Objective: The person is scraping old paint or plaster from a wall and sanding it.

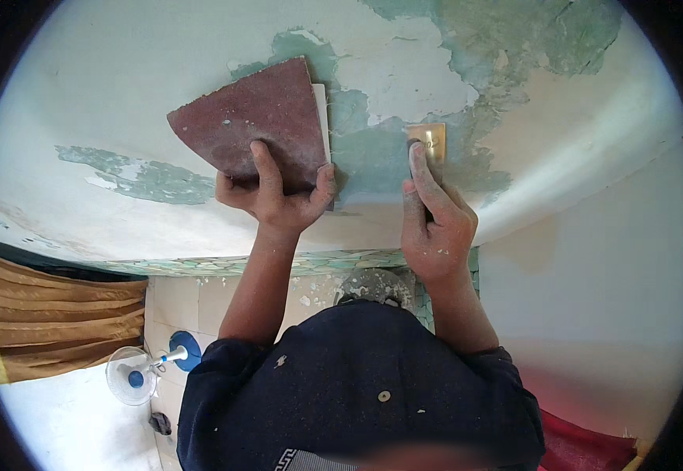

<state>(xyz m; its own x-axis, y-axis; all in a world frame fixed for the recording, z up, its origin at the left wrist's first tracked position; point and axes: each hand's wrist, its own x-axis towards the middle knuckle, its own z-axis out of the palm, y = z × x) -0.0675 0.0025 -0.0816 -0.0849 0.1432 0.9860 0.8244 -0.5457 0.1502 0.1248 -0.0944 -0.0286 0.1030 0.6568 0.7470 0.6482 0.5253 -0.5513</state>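
My left hand [285, 197] grips a reddish-brown sheet of sandpaper [259, 112] in front of the wall. Its index finger lies across the sheet and the thumb presses the right edge. A stiff white edge [322, 120] shows behind the sheet; what it belongs to is hidden. To the right, my right hand [438, 224] holds a scraper [433, 138] with a shiny brass-coloured blade that bears writing. Dust coats my fingers. The blade lies at the wall [371, 159], over a green patch where the pale paint has peeled; I cannot tell whether it touches.
Stone-pattern trim [318, 259] runs along the wall's foot. Paint flakes [305, 300] are scattered on the tiled floor [171, 300]. A pedestal fan [135, 377] stands at left below a brown curtain [70, 321]. Red fabric [583, 441] is at lower right.
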